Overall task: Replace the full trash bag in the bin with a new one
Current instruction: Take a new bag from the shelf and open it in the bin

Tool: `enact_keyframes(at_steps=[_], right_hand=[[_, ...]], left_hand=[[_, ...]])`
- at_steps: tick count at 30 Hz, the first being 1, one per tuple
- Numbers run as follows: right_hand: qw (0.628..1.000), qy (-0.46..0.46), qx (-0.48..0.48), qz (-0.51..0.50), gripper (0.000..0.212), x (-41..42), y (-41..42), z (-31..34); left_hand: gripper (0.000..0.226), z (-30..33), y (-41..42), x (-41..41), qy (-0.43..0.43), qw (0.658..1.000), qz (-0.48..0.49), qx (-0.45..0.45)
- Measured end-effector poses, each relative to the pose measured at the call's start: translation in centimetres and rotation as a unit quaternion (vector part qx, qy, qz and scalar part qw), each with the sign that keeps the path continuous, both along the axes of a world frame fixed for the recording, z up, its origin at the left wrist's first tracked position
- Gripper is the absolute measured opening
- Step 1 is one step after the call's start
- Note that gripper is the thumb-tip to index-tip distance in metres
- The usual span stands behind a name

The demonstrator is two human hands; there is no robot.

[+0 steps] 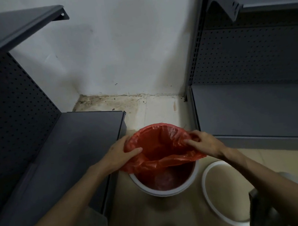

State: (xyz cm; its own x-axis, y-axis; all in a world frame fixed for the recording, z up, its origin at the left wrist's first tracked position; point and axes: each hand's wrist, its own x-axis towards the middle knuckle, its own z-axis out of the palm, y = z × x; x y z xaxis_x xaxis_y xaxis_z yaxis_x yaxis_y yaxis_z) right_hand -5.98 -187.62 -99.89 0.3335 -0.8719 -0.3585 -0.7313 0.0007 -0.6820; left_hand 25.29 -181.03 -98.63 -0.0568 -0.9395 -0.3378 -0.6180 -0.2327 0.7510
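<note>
A round white bin (170, 191) stands on the floor between two shelf units. A red plastic bag (159, 145) sits in it, its mouth spread wide above the rim and its body hanging down inside. My left hand (123, 151) holds the bag's left edge, thumb laid over the plastic. My right hand (202, 142) grips the bunched right edge, forefinger pointing into the opening. The far side of the bin's rim is hidden by the bag.
A white ring-shaped bin lid (211, 199) lies on the beige floor just right of the bin. Dark grey metal shelves (72, 141) stand close on the left and another unit (256, 109) on the right. The white wall corner lies behind.
</note>
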Motion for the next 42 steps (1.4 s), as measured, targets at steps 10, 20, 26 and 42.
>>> enact_keyframes(at_steps=[10, 20, 26, 42], right_hand=[[0.994, -0.039, 0.024, 0.100, 0.099, -2.2, 3.8, -0.3], [0.979, -0.130, 0.092, 0.131, 0.124, -2.8, 4.8, -1.8], [0.980, -0.161, 0.067, 0.095, 0.117, -2.1, 3.4, -1.8], [0.884, 0.114, -0.419, 0.173, 0.041, 0.2, 5.3, -1.1]], left_hand=[[0.097, 0.5, 5.1, -0.7, 0.080, 0.990, -0.115, -0.034], [0.126, -2.0, 5.3, 0.0, 0.014, 0.989, -0.145, -0.030], [0.135, -2.5, 3.2, 0.9, 0.009, 0.994, -0.102, -0.023], [0.056, -3.7, 4.7, 1.4, -0.332, 0.883, -0.155, -0.294]])
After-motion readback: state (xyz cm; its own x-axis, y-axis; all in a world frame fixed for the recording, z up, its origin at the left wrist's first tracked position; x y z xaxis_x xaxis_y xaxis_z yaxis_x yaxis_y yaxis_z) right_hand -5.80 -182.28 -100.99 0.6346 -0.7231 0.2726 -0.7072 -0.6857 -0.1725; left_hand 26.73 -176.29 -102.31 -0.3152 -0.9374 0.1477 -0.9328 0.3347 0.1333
